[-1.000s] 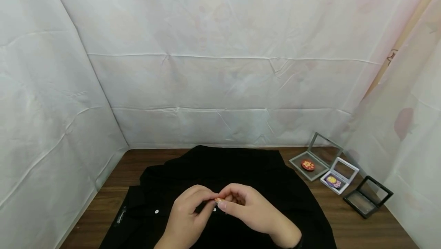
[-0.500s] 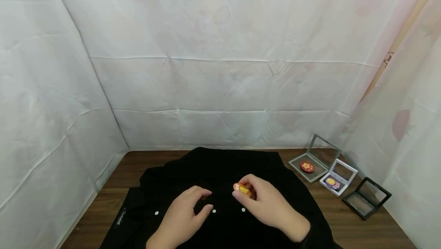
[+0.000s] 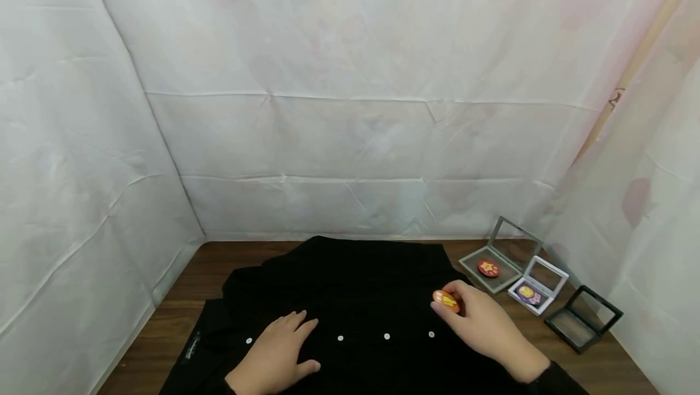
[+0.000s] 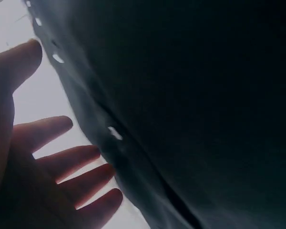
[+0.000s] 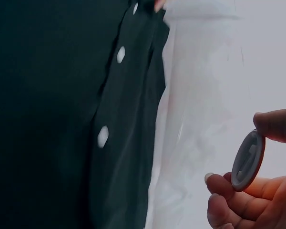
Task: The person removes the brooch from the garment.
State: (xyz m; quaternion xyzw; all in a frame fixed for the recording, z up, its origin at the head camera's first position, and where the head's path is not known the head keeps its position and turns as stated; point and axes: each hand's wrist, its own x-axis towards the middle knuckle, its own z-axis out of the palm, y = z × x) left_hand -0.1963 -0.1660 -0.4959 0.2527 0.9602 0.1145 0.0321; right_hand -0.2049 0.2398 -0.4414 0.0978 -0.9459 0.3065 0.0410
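Note:
Between the thumb and fingers of my right hand is a round orange pin badge with white and yellow artwork on its front. Its pale back, with a pin clasp, faces the right wrist view, where the badge is pinched near its edge. Beneath both hands a black shirt with a row of white buttons is spread over the table. My left hand, fingers spread and holding nothing, is over the shirt's left part near the buttons; whether it touches the cloth I cannot tell.
At the right stand three open hinged cases: a grey one with a red badge, a white one with a purple and yellow badge, and a black one. White cloth walls enclose the brown wooden table.
The hands have parted. My right hand has carried the pin badge rightward toward the cases, while my left hand let go of it, drew back left and spread its fingers.

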